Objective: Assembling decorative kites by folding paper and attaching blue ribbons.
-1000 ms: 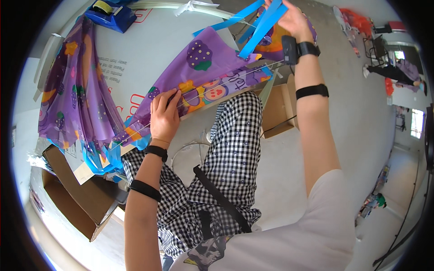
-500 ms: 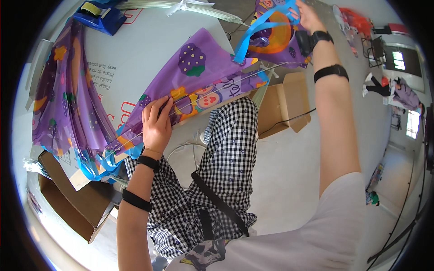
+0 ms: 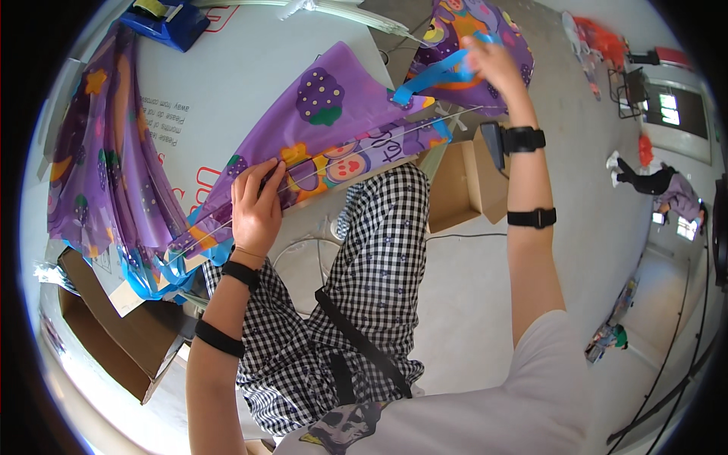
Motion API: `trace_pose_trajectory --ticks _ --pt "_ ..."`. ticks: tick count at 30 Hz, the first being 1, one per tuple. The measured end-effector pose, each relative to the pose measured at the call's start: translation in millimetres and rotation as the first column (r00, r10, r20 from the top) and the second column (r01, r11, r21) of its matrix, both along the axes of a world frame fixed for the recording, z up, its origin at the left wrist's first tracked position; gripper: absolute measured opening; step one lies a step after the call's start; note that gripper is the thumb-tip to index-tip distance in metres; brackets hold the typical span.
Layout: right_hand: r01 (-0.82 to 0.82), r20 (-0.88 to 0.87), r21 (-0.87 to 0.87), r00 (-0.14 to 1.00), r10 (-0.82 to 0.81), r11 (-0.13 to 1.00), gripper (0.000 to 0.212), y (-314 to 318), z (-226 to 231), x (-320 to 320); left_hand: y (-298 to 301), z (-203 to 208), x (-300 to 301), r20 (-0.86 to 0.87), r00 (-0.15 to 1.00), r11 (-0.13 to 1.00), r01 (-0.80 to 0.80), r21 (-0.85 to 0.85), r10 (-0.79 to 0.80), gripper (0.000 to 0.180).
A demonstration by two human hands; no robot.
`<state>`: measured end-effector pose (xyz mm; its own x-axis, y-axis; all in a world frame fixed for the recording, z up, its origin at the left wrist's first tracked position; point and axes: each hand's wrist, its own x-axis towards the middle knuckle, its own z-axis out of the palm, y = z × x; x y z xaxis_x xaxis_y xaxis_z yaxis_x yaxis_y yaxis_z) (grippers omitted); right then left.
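A purple sheet (image 3: 284, 125) printed with berries and stars, like a kite's sail, lies over the table's near edge. A thin pale rod (image 3: 379, 135) runs along its folded side. My left hand (image 3: 256, 208) rests on the sheet across the rod, fingers laid out and slightly apart; its thumb is hard to make out. Up at the right, my right hand (image 3: 491, 67) is closed on a blue ribbon (image 3: 438, 73) that runs down to the sheet's pointed corner. Behind that hand hangs another printed purple piece (image 3: 455, 30).
More purple sheets (image 3: 114, 167) with blue ribbons drape at the left. A blue tape dispenser (image 3: 167, 26) and a bundle of pale rods (image 3: 356, 19) lie on the white table (image 3: 216, 83). Cardboard boxes (image 3: 455, 186) (image 3: 114, 334) flank my legs. A person (image 3: 667, 189) is far right.
My right hand has come down and slightly left with the blue ribbon, its forearm now more upright. My left hand stays on the sheet.
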<state>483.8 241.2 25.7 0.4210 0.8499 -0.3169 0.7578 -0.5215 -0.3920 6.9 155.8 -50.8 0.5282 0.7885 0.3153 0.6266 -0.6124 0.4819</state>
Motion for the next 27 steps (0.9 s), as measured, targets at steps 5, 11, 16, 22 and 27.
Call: trace_pose_trajectory --ticks 5,11,16,22,27 --pt "-0.184 -0.435 -0.237 0.898 0.065 0.954 0.08 -27 -25 -47 0 -1 0 0.002 1.0 1.0 0.008 0.013 -0.008 0.05" --pt "-0.096 -0.537 -0.315 0.838 -0.094 0.944 0.061 -20 -69 -75 0 -2 0 0.023 1.0 1.0 0.003 0.012 -0.003 0.049" --pt "0.279 -0.869 -0.371 0.233 -0.437 0.886 0.032 -5 -72 -82 0 -1 1 0.015 1.0 1.0 -0.002 0.014 0.001 0.047" --pt "0.47 -0.917 -0.358 -0.013 -0.399 0.807 0.029 -11 -59 -72 -1 -1 1 0.021 1.0 1.0 0.002 0.018 -0.002 0.047" --pt "0.539 -0.944 -0.33 -0.211 -0.255 0.775 0.029 -25 -53 -60 0 0 2 0.025 1.0 1.0 0.003 0.013 -0.003 0.046"
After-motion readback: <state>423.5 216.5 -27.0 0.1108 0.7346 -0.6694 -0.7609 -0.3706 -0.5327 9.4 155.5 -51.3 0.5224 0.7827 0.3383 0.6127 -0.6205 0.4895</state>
